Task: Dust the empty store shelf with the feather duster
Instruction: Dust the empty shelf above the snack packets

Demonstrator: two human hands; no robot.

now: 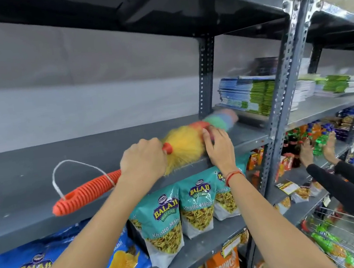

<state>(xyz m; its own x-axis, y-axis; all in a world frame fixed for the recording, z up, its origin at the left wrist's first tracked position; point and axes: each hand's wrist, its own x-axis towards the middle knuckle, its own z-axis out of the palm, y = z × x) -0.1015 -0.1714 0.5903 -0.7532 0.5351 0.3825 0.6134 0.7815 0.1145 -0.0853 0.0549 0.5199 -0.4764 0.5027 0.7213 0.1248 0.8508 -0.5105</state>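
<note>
Fingers (148,147) of the left hand (142,160) wrap the duster (182,146) handle; right hand (218,145) fingers, loosely spread, press its bristles on the shelf (31,174).

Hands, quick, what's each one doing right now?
Left hand: closed around the duster handle.
Right hand: open, fingers resting on the duster head at the shelf edge.

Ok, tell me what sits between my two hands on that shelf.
In the head view, the feather duster's yellow fluff and its orange collar fill the gap between the left hand and right hand on the shelf.
</note>
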